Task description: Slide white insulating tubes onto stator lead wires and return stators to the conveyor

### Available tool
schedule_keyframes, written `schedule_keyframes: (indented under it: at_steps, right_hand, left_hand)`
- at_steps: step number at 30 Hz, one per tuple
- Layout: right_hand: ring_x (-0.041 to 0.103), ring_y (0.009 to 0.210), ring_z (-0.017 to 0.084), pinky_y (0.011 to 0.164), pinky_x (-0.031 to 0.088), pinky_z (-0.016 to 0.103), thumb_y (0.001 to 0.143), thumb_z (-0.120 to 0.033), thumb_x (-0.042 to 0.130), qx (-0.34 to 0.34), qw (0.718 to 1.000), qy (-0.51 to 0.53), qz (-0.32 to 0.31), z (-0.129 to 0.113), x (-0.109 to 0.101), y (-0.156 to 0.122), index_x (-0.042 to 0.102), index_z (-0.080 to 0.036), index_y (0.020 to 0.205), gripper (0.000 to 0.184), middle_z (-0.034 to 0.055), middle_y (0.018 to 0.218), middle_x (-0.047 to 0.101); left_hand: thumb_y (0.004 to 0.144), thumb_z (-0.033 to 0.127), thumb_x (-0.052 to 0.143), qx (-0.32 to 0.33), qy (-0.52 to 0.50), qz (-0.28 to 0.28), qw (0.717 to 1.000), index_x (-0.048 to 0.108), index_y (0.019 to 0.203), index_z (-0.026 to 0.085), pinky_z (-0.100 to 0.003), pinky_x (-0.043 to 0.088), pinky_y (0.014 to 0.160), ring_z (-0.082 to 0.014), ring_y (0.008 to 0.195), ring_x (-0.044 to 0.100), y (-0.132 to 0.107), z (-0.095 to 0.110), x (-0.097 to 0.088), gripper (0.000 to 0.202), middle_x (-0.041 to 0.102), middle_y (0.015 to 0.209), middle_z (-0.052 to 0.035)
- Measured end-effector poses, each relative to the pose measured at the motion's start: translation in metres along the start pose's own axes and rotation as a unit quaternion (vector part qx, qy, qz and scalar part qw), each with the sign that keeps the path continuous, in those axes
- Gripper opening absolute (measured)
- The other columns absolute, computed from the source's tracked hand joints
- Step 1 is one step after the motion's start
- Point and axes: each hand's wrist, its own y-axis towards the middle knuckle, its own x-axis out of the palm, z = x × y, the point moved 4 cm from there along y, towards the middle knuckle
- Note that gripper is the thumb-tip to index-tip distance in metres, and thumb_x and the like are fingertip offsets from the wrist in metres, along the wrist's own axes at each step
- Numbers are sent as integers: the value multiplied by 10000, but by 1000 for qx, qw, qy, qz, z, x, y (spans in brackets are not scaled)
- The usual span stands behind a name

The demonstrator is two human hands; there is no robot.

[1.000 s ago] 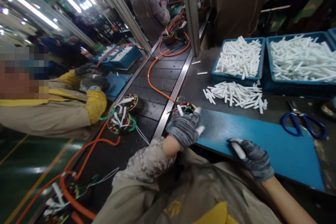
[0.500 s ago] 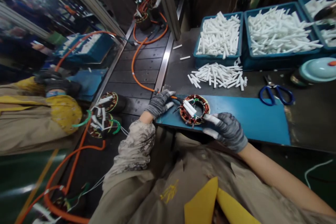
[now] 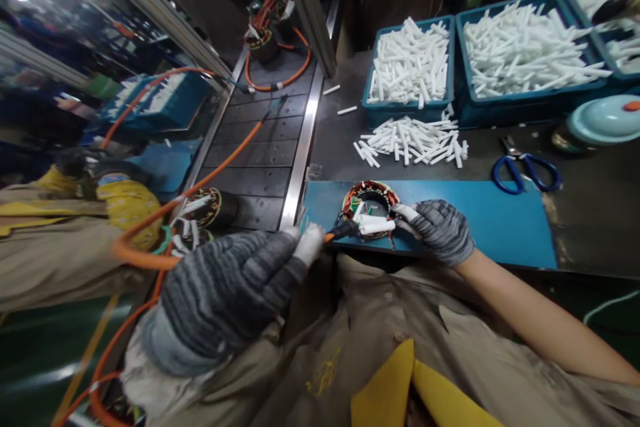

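Observation:
A round copper-wound stator (image 3: 371,200) with white sleeves on its leads lies on the blue mat (image 3: 490,227) at the bench's near edge. My right hand (image 3: 440,230), in a grey knit glove, pinches the white sleeves at the stator's near side. My left hand (image 3: 235,287), also gloved, is raised close to the camera, fingers closed around the orange cable (image 3: 150,257) that runs to the stator.
Loose white tubes (image 3: 410,140) lie beyond the mat, with blue bins of tubes (image 3: 407,67) behind. Blue scissors (image 3: 525,170) and a teal lid (image 3: 605,120) sit right. More stators (image 3: 210,203) ride the conveyor left, beside another worker's yellow sleeve (image 3: 125,203).
My left hand left the stator's edge and pulled back toward me with the orange cable. My right hand shifted onto the white sleeves. The stator sits slightly farther onto the mat.

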Motion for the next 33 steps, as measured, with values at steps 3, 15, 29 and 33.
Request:
schedule_keyframes:
  at_steps: [3, 15, 29, 33]
  right_hand:
    - [658, 772, 196, 716, 479, 307, 1013, -298, 570, 36, 998, -23, 38, 8, -5, -1, 774, -206, 1098, 240, 87, 830, 745]
    - [583, 753, 199, 708, 371, 331, 1029, -396, 546, -20, 998, -30, 47, 15, -26, 8, 769, -163, 992, 325, 82, 810, 710]
    - [428, 527, 140, 564, 287, 315, 979, -553, 489, 277, 884, 359, -117, 24, -18, 14, 546, -210, 582, 528, 24, 545, 541]
    - [246, 348, 102, 387, 219, 282, 865, -646, 539, 422, 541, 701, -197, 12, 8, 10, 344, -263, 504, 561, -66, 378, 277]
  left_hand:
    - [903, 573, 417, 102, 118, -102, 982, 722, 1269, 352, -574, 541, 971, -364, 1085, 698, 42, 43, 0, 526, 747, 1114, -57]
    - [876, 438, 628, 157, 21, -316, 936, 713, 1259, 215, -359, 550, 988, -233, 1018, 718, 168, 9, 70, 451, 773, 1082, -34]
    - [1052, 475, 454, 324, 121, -85, 934, 757, 1118, 186, -339, 519, 804, -243, 938, 697, 100, 90, 141, 423, 747, 1001, -103]
    - [1064, 467, 405, 250, 157, -260, 920, 750, 1132, 220, -307, 487, 735, -224, 820, 706, 117, 99, 146, 430, 762, 920, -54]
